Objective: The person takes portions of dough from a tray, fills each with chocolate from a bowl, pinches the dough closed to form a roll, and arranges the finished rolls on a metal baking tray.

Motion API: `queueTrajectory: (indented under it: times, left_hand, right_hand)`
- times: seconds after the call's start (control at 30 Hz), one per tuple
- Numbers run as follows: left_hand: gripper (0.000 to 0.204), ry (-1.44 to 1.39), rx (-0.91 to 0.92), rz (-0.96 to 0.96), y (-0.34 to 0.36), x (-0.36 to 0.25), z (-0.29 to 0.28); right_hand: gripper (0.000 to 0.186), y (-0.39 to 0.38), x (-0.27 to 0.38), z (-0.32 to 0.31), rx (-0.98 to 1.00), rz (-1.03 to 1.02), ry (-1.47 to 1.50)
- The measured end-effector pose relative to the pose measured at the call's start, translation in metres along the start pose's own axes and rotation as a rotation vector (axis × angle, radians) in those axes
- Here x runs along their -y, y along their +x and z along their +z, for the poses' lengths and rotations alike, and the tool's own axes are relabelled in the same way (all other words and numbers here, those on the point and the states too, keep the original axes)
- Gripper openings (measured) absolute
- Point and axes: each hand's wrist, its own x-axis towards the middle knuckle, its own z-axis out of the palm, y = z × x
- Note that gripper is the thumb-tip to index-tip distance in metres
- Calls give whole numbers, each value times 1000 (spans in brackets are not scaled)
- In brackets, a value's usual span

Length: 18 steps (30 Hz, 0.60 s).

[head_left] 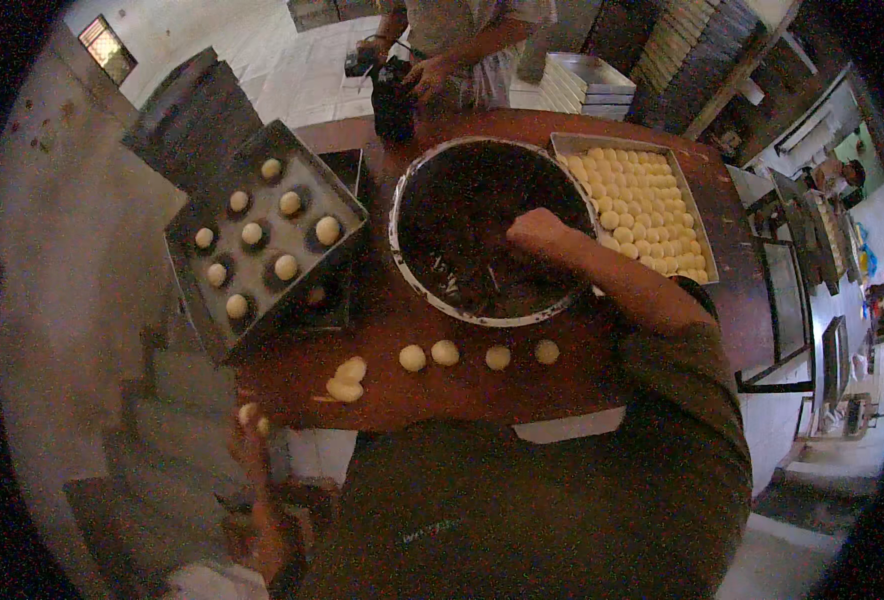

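Note:
My right hand [536,228] reaches into a wide white-rimmed bowl [395,215] of dark, crumbly mixture, its fingers curled; what they hold is hidden. My left hand [253,432] is low beside the table's left edge, closed on a small pale piece of dough [248,412]. Along the near side of the table lie several round dough balls [445,352] and some flattened, overlapping dough pieces [347,380]. A metal tray [198,315] at left bears spaced dough balls; another tray [702,220] at right is packed with rows of pale yellow rounds.
Under everything is a reddish table [572,380]. Across it a person [467,40] holds black objects [392,100]. Stacked trays [587,90] stand behind; dark boards [182,125] are at back left. Racks and equipment [812,250] line the right, with another person [842,175] farther off.

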Motion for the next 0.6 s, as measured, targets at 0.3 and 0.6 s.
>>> queueTrajectory:
  times: [0.3, 0.6]
  left_hand:
    - [48, 11, 304, -182, -56, -109, 8]
    - [33, 682, 46, 482, -4, -2, 44]
  right_hand:
    - [26, -49, 22, -80, 618, 31, 303]
    - [40, -76, 34, -75, 269, 307, 1367]
